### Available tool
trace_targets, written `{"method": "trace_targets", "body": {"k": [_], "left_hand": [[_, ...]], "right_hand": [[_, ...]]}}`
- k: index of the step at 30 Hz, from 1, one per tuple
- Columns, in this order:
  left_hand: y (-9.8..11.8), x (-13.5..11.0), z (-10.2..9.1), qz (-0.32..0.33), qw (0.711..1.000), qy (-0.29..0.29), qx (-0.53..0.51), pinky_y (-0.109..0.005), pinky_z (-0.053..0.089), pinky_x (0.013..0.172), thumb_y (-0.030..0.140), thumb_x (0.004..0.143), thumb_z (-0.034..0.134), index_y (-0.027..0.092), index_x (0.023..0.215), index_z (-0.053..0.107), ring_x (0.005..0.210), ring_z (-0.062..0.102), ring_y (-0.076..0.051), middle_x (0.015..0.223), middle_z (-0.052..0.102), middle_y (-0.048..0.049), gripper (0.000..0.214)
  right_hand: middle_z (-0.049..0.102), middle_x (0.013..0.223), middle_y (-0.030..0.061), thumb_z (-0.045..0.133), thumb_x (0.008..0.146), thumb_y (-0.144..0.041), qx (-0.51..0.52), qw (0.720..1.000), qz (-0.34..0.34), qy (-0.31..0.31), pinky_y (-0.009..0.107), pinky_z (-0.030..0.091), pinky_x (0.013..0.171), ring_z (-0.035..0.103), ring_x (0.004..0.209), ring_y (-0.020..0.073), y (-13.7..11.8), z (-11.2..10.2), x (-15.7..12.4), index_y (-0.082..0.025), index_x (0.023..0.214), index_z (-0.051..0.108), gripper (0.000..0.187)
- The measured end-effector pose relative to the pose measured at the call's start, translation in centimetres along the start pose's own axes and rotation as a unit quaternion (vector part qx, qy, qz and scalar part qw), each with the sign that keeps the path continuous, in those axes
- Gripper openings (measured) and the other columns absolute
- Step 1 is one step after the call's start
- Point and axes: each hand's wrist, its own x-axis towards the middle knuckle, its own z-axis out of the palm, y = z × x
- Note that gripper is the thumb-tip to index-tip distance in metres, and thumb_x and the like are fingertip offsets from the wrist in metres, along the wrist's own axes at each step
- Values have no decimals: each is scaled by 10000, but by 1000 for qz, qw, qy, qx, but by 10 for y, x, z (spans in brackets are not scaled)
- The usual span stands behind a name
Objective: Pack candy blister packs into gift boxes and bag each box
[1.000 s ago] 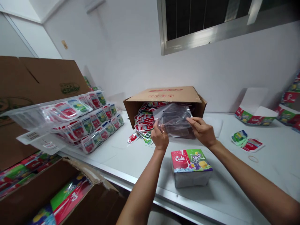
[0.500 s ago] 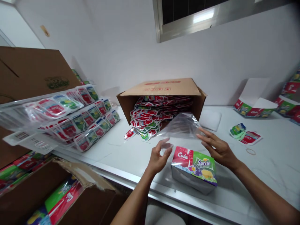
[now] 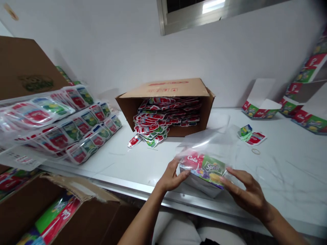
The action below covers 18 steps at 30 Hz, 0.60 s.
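Observation:
A small printed carton (image 3: 212,168) marked Cola and Sprite lies near the table's front edge. Over its far part and top spreads a clear plastic bag (image 3: 204,141), crumpled and see-through. My left hand (image 3: 171,176) is closed at the carton's left end, thumb along the near top edge, with bag film at the fingers. At the right end, my right hand (image 3: 246,190) pinches the bag's edge against the carton, index finger and thumb on the corner. Exactly how far the film reaches under the carton is hidden.
Behind, an open cardboard box (image 3: 163,88) lies on its side, full of sachets. Bagged sachet strips (image 3: 84,131) are stacked at left, above an open carton (image 3: 102,200). Loose sachets (image 3: 255,137), a rubber band (image 3: 255,151) and open display boxes (image 3: 262,109) are at right.
The bag has come down over the carton's top. Both hands have lowered from the raised film to the carton's two ends. The camera view has shifted slightly right.

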Motion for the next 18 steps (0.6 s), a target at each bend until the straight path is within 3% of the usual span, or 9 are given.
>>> {"method": "trace_targets", "body": {"k": [4, 6, 10, 12, 14, 18], "left_hand": [[-5, -5, 7, -15, 1000, -17, -19, -487, 204, 1182, 495, 778, 680, 183, 1437, 400, 1395, 347, -337, 1443, 481, -139, 781], [-6, -7, 13, -43, 999, 1, -33, -488, 196, 1184, 544, 696, 748, 178, 1398, 454, 1364, 388, -342, 1371, 553, -134, 844], [-8, -6, 23, -100, 992, 52, -58, -475, 333, 1119, 565, 752, 693, 182, 1208, 627, 1142, 596, -301, 1137, 696, -92, 599], [-9, -5, 26, -112, 990, 56, -61, -447, 431, 1042, 555, 761, 686, 181, 1141, 667, 1047, 643, -283, 1075, 718, -79, 533], [-10, -4, 25, -115, 990, 59, -57, -427, 489, 974, 552, 730, 715, 179, 1106, 688, 1007, 656, -282, 1027, 731, -73, 531], [-10, -3, 22, -116, 990, 60, -53, -413, 514, 933, 538, 701, 745, 178, 1073, 708, 972, 665, -278, 950, 743, -70, 520]], "right_hand": [[529, 1263, 121, 661, 770, 24, 1, 1000, -13, -14, 382, 560, 846, 606, 1050, 235, -10, -1, -5, -244, 1248, 627, 549], [538, 1256, 114, 647, 777, 19, 10, 1000, -12, -18, 384, 563, 836, 609, 1046, 233, -12, -2, -5, -257, 1264, 614, 562], [543, 1284, 114, 668, 787, -85, 52, 997, 28, -39, 412, 563, 836, 603, 1065, 262, -16, -4, -12, -302, 1381, 503, 654], [520, 1327, 123, 648, 826, -193, 88, 991, 86, -42, 449, 549, 858, 578, 1108, 294, -19, -5, -16, -311, 1449, 407, 678], [478, 1385, 133, 587, 880, -318, 129, 974, 188, -19, 481, 527, 886, 563, 1120, 309, -20, -6, -17, -297, 1490, 325, 665], [391, 1500, 119, 432, 954, -454, 215, 892, 396, 27, 452, 494, 956, 532, 1206, 289, -13, 0, -9, -269, 1514, 261, 614]]}}
